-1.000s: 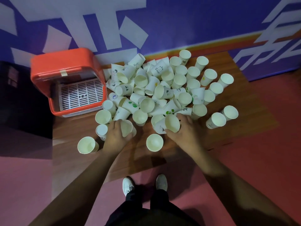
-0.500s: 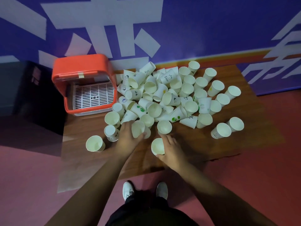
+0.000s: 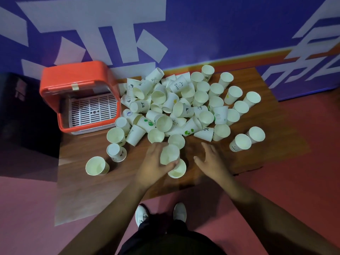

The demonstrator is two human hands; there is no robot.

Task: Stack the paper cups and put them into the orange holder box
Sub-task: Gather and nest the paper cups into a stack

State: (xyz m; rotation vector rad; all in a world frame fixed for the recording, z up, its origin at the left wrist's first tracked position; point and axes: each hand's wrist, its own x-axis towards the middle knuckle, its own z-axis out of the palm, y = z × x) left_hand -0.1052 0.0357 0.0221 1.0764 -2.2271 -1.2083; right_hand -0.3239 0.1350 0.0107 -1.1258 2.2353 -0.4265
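Far left: orange holder box (image 3: 55, 78) sits at the left rear of the wooden counter (image 3: 257, 144), against the purple wall (image 3: 220, 24). Box is open toward the camera; a white slotted tray (image 3: 93, 109) shows inside. No cups visible in it.

Just right of the box, near front edge of counter: one lone cup (image 3: 96, 166) standing mouth up, and a second cup (image 3: 116, 152) just behind it, also mouth up.

Centre: large loose pile of paper cups (image 3: 176, 107) spreads from beside the box across the middle of the counter. Some stand upright, many lie on their sides or lean on one another. Several carry small prints (green dots, "%" marks, a "Bear" label).

Left hand (image 3: 153, 165) at the near edge of the pile, fingers wrapped around a held cup (image 3: 169, 154), mouth up and tilted slightly. A lower cup (image 3: 177, 169) sits directly beneath it; cannot tell whether the two are nested or only overlapping.

Right hand (image 3: 211, 159) just beside, above the counter, fingers spread wide, holding nothing, palm down.

Right side: two upright cups (image 3: 240, 142) stand apart from the pile, touching each other.

Bottom centre: white shoes (image 3: 160, 213) on the pink floor (image 3: 27, 218).
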